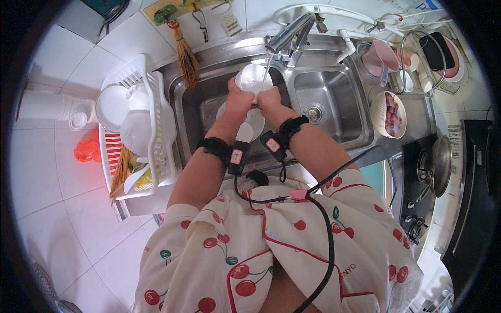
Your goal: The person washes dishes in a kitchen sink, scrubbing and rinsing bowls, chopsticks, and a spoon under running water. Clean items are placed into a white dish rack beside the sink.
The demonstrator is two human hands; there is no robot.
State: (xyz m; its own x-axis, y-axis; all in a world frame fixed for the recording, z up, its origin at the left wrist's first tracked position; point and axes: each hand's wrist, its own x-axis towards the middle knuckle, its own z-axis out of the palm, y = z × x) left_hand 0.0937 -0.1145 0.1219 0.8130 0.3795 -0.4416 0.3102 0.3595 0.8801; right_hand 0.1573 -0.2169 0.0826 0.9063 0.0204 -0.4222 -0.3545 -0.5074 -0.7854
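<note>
My left hand (238,98) and my right hand (269,99) together grip a small white bowl (250,78) over the larger basin of the steel sink (199,111). A thin stream of water (268,66) runs from the chrome faucet (291,33) down to the bowl. The left fingers hold its near left side, and the right hand holds the near right side. Below my hands, white dishware (256,121) lies in the basin, partly hidden by my wrists. A white rounded piece (245,133) shows between my forearms; its exact kind is unclear.
At the left stands a white plastic dish rack (154,172) with bowls, chopsticks and a spoon. A straw brush (186,58) hangs by the wall. Right of the smaller basin (321,90) are a bowl of reddish fruit (393,117), a wire rack (440,88) and a pan (441,166) by the stove.
</note>
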